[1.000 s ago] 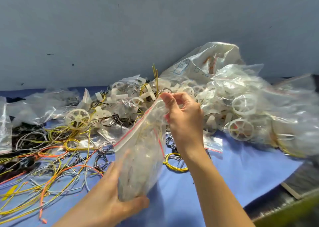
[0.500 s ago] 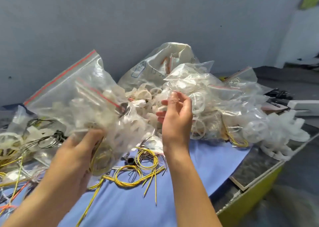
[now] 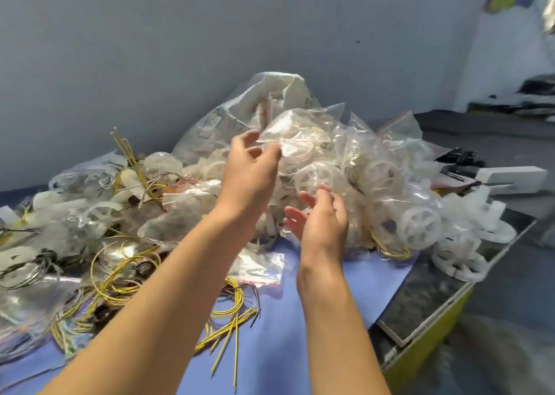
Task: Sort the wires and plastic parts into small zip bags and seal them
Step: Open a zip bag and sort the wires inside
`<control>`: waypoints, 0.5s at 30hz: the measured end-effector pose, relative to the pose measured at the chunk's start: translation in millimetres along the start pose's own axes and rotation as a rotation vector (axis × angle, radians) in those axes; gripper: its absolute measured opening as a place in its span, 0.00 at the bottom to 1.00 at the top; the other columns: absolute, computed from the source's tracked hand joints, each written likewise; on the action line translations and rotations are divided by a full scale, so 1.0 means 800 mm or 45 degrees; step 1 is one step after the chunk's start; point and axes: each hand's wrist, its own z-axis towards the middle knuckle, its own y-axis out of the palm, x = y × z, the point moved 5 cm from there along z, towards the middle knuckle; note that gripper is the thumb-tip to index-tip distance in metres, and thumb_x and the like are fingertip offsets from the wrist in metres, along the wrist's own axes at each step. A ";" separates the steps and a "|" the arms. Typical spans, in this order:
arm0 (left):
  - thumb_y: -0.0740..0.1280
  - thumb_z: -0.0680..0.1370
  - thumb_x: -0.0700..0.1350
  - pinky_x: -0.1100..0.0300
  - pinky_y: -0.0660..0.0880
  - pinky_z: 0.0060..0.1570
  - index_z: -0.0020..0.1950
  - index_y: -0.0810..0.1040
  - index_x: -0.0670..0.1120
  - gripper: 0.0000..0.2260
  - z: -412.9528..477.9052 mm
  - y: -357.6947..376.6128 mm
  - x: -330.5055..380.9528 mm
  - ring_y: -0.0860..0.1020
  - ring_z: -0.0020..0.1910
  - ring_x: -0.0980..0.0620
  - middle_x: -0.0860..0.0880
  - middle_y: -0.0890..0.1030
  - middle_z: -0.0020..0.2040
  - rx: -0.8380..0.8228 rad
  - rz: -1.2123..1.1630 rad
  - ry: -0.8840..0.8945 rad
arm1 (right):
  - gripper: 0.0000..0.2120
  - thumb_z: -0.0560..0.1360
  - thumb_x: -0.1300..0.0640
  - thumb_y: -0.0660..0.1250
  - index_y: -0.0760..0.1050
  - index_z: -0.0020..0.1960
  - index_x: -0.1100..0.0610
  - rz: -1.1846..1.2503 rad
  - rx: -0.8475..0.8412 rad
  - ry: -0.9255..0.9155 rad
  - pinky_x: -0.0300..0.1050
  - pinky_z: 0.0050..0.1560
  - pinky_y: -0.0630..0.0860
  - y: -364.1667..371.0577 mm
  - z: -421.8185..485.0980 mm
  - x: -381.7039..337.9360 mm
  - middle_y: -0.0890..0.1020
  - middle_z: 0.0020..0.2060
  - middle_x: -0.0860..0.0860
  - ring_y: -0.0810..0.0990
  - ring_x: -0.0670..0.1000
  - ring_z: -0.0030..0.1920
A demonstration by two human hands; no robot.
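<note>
Filled zip bags (image 3: 300, 136) are heaped far right, apart from loose wires (image 3: 126, 274), seemingly to separate finished work; the left hand (image 3: 252, 172) and right hand (image 3: 318, 217) are held open and empty

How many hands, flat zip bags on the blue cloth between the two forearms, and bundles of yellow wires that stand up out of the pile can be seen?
Hands: 2 (left hand, right hand)
Flat zip bag between the forearms: 1
Upright bundle of yellow wires: 1
Total: 4
</note>
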 end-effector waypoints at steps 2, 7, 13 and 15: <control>0.65 0.78 0.48 0.53 0.78 0.55 0.63 0.72 0.53 0.14 -0.038 -0.055 -0.011 0.79 0.55 0.55 0.51 0.78 0.56 0.052 -0.011 0.090 | 0.07 0.82 0.57 0.57 0.73 0.53 0.51 -0.052 -0.106 0.009 0.38 0.29 0.74 0.016 -0.014 0.006 0.81 0.44 0.48 0.78 0.46 0.29; 0.64 0.80 0.44 0.58 0.78 0.45 0.54 0.78 0.56 0.08 -0.110 -0.219 -0.038 0.82 0.47 0.58 0.54 0.82 0.48 0.477 -0.135 -0.003 | 0.08 0.82 0.56 0.57 0.75 0.50 0.48 -0.318 -0.568 0.006 0.44 0.37 0.75 0.087 -0.093 0.045 0.82 0.43 0.48 0.79 0.49 0.36; 0.63 0.80 0.43 0.53 0.77 0.48 0.55 0.75 0.53 0.07 -0.169 -0.375 -0.065 0.79 0.47 0.50 0.48 0.80 0.50 0.832 0.175 -0.143 | 0.08 0.80 0.54 0.59 0.75 0.55 0.46 -0.698 -1.051 -0.210 0.55 0.50 0.78 0.163 -0.221 0.119 0.81 0.44 0.46 0.81 0.50 0.44; 0.63 0.79 0.41 0.60 0.76 0.45 0.57 0.74 0.50 0.08 -0.190 -0.416 -0.079 0.78 0.44 0.53 0.46 0.80 0.51 0.847 0.380 -0.224 | 0.09 0.80 0.56 0.59 0.75 0.56 0.48 -0.786 -1.138 -0.204 0.55 0.52 0.77 0.179 -0.254 0.148 0.81 0.43 0.46 0.80 0.50 0.44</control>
